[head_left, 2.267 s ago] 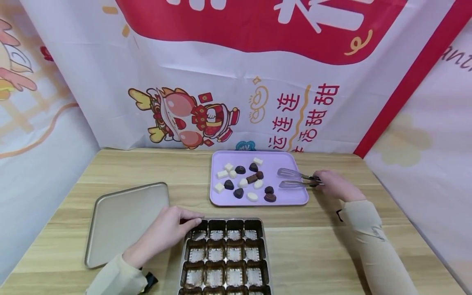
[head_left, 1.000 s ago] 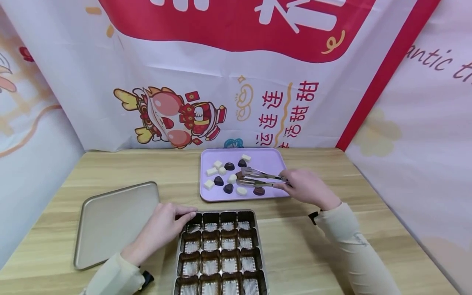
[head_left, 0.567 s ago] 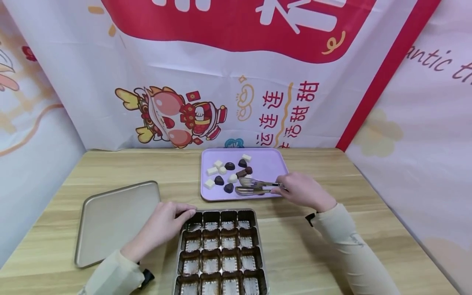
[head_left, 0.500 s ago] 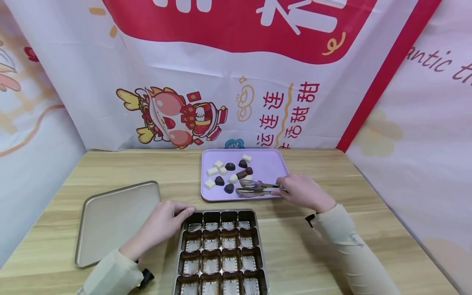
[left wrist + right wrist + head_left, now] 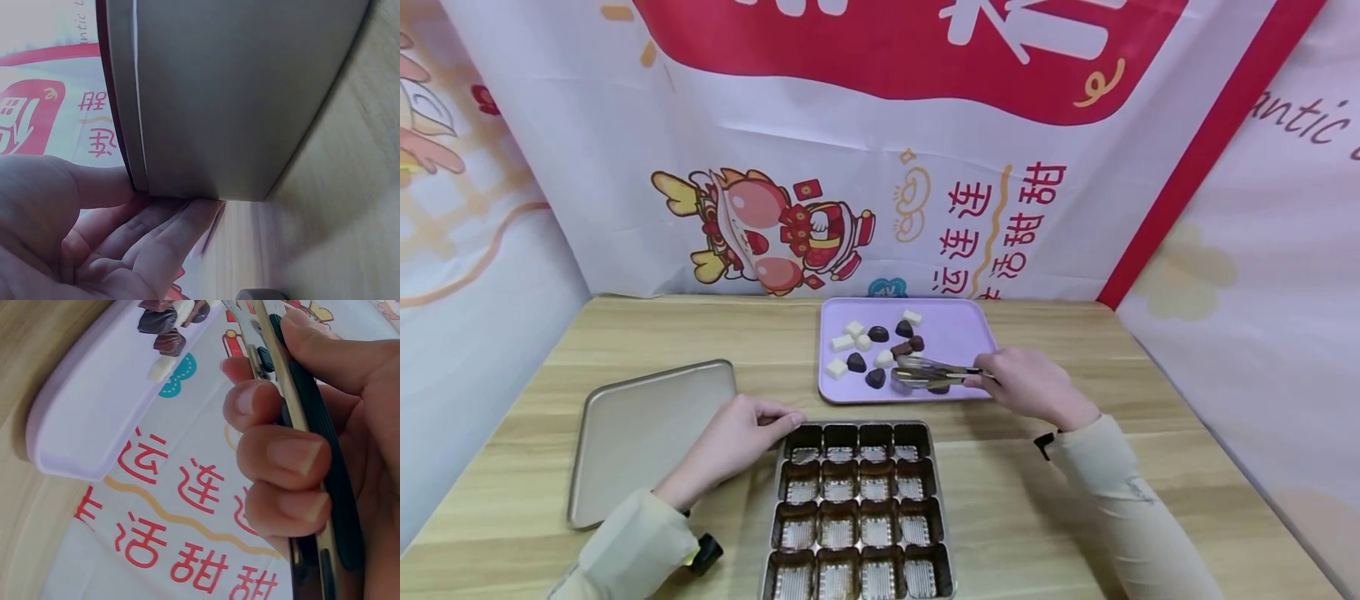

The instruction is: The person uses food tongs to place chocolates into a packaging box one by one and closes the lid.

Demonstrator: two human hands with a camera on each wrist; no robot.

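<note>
My right hand (image 5: 1030,387) grips metal tongs (image 5: 943,374), fingers curled round the dark handles (image 5: 322,450). The tong tips lie close together, low over the front of the lilac tray (image 5: 958,333), overlapping a white chocolate there. A dark chocolate (image 5: 938,389) shows just under the tongs. What lies between the tips is blurred and I cannot tell. Dark chocolates (image 5: 876,378) and white chocolates (image 5: 837,368) are scattered on the tray's left half. My left hand (image 5: 739,442) holds the far left corner of a divided chocolate box (image 5: 876,531), thumb at the rim, fingers along its outer wall (image 5: 237,94).
Left of the box lies a flat beige lid (image 5: 647,433), partly behind the left forearm. The wooden table (image 5: 1037,508) extends to the right of the box. A printed cloth (image 5: 820,125) hangs directly behind the tray.
The tongs came in from the tray's right side with their arms apart, moved left and forward over the chocolates, and their tips have drawn together. The left hand stays at the box corner.
</note>
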